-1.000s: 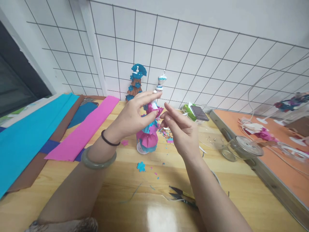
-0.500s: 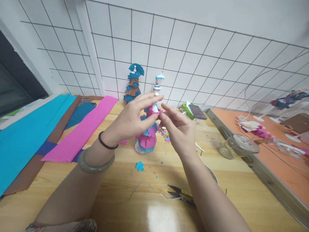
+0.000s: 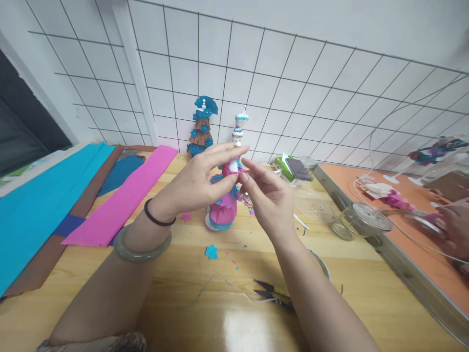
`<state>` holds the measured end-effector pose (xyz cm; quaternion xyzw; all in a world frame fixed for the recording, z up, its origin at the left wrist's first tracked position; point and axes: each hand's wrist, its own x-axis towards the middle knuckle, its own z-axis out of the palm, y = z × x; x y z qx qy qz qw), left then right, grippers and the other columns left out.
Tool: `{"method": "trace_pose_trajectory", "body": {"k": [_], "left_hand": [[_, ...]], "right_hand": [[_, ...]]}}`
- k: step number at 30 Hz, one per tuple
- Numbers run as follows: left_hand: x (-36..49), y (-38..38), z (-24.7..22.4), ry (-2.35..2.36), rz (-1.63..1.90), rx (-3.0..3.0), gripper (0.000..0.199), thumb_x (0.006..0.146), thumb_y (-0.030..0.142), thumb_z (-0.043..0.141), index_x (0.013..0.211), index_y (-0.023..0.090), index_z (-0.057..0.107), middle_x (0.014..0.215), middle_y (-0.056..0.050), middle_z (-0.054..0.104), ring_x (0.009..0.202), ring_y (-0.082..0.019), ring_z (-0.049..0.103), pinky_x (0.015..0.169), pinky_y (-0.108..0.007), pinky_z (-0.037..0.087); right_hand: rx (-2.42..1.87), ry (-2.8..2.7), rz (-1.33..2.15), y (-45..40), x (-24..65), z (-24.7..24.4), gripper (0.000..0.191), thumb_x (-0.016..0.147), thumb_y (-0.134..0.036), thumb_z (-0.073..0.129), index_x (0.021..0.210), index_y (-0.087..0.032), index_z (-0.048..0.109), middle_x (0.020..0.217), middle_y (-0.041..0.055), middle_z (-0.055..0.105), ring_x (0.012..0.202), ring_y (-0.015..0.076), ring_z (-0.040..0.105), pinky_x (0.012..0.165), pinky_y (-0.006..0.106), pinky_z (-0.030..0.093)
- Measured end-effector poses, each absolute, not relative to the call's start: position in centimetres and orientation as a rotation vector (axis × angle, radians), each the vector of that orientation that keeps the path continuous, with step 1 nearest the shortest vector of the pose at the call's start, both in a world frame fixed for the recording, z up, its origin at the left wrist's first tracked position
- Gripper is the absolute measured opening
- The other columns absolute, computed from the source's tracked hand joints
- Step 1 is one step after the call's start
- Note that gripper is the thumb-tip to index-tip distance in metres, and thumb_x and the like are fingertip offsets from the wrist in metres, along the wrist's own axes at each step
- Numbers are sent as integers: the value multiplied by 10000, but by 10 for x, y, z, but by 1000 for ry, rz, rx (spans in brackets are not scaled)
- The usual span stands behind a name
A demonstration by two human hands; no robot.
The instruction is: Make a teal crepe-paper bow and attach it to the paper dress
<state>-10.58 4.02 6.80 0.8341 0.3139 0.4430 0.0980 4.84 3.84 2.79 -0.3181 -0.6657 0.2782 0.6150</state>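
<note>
My left hand [image 3: 200, 176] reaches across the pink and blue crepe-paper tower [image 3: 223, 210], its upper fingers stretched out and its thumb pressing pink crepe paper [image 3: 230, 168]. The thumb and fingertips of my right hand [image 3: 269, 195] pinch that paper's right end, close to my left thumb. What lies behind my fingers is hidden. Above them rises the tower's white, patterned top [image 3: 240, 127]. A second tower [image 3: 201, 132] in teal and brown stands behind on the left. On the table lie a blue paper flower [image 3: 211, 252] and a pink paper flower [image 3: 185, 216].
Crepe-paper sheets, one turquoise [image 3: 54, 205] and one pink [image 3: 124, 195], cover the left side. Open scissors [image 3: 271, 293] lie near my right forearm. A phone [image 3: 298, 168] and a clear lidded jar [image 3: 362, 220] are at right. Another person's hand [image 3: 456, 227] is over the orange table [image 3: 410, 244].
My hands have shifted slightly, still at the pink paper by the tower. Another person's hand has come into view at the right edge.
</note>
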Motion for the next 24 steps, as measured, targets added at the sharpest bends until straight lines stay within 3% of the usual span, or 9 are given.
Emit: {"method": "trace_pose_trajectory", "body": {"k": [9, 14, 24], "left_hand": [[-105, 41, 67, 924, 1347, 2432, 428, 781, 176, 529, 1199, 273, 531, 1222, -22, 558, 1204, -208, 441, 1038, -396, 355], [-105, 41, 68, 917, 1340, 2451, 439, 780, 160, 523, 1207, 260, 525, 1217, -25, 564, 1200, -204, 446, 1032, -384, 369], [-105, 41, 67, 922, 1333, 2466, 459, 772, 152, 528, 1219, 254, 511, 1238, -24, 547, 1213, -200, 429, 1041, -369, 357]], "right_hand": [[-710, -1531, 655, 36, 47, 30, 243, 819, -246, 557, 1054, -249, 622, 868, 21, 631, 684, 121, 587, 630, 306, 539], [-706, -1529, 661, 36, 47, 30, 252, 807, -242, 576, 1055, -239, 621, 790, 9, 610, 656, 119, 574, 621, 307, 536], [-713, -1534, 643, 38, 46, 27, 268, 810, -237, 573, 1075, -237, 613, 838, 15, 609, 689, 123, 565, 654, 315, 521]]}}
